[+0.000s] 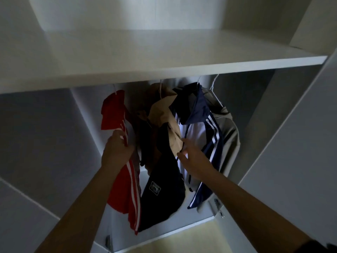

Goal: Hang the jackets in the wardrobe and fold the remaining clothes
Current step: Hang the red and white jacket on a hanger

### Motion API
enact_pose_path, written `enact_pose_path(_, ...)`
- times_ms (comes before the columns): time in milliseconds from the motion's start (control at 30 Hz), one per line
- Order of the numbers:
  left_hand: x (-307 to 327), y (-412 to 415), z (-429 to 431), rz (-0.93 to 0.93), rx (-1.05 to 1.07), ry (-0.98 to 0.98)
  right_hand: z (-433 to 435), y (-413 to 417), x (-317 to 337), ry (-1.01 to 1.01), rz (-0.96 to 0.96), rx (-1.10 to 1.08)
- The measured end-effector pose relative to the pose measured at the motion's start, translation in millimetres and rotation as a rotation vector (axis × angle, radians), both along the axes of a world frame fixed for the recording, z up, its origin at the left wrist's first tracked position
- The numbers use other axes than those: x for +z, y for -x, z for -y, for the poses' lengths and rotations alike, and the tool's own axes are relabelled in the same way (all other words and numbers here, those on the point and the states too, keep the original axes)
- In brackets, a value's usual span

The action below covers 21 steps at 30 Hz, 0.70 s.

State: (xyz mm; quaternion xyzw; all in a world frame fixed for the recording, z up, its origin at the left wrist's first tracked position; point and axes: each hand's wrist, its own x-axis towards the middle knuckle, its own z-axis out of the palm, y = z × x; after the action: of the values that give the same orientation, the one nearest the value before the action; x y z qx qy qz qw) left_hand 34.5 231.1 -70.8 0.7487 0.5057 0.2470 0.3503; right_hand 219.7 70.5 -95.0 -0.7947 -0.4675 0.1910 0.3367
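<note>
Two bare forearms reach up into the wardrobe (300, 143). The left hand (118, 145) curls its fingers round the striped red jacket (113, 110). The right hand (191, 156) touches the beige-and-dark jacket (164, 114); whether it pinches cannot be told. Four jackets hang close together, the others being a navy-and-white jacket (197, 110) and a grey jacket (231, 136). Open room lies at both sides. The shelf (164, 70) edge runs just above.

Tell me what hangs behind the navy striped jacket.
A grey garment on a white hanger. The navy striped jacket covers most of it, so its front is hidden.
</note>
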Motion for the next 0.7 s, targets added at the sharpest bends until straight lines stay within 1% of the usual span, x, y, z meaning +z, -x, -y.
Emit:
enact_pose_path(33, -3.7, -0.2, 15.9, 0.017, -0.026, -0.067, 16.1, 5.1, -1.9, -0.027, -0.040, -0.024)
enact_pose_path(100, -13.0, -2.9, 50.4, 0.083, -0.103, -0.112, 49.0, 15.9, -8.1, -0.061, -0.109, -0.116)
enact_pose_path(167, -23.3, -7.9, 86.7, 0.149, -0.211, -0.077, 83.8, 27.0, -16.6, -0.079, -0.196, -0.237)
enact_pose_path(267, -34.7, -22.3, 147.8, 0.178, -0.407, 0.052, 145.6, 43.4, -25.8, -0.133, -0.293, -0.403)
enact_pose_path(367, -40.5, -42.7, 214.0, 0.208, -0.638, 0.189, 221.2, 55.4, -31.1, -0.171, -0.347, -0.553)
enact_pose_path(433, -42.7, -59.2, 258.5, 0.208, -0.801, 0.243, 278.2, 64.8, -36.7, -0.160, -0.365, -0.693)
enact_pose_path(500, -41.1, -78.5, 311.5, 0.180, -0.981, 0.268, 340.8, 79.2, -41.6, -0.171, -0.384, -0.872)
enact_pose_path(567, -37.0, -97.0, 375.6, 0.157, -1.178, 0.247, 406.0, 98.3, -44.8, -0.225, -0.401, -1.051)
enact_pose_path(700, -33.2, -102.6, 529.5, 0.120, -1.588, 0.291, 542.6, 153.4, -43.5, -0.278, -0.364, -1.369)
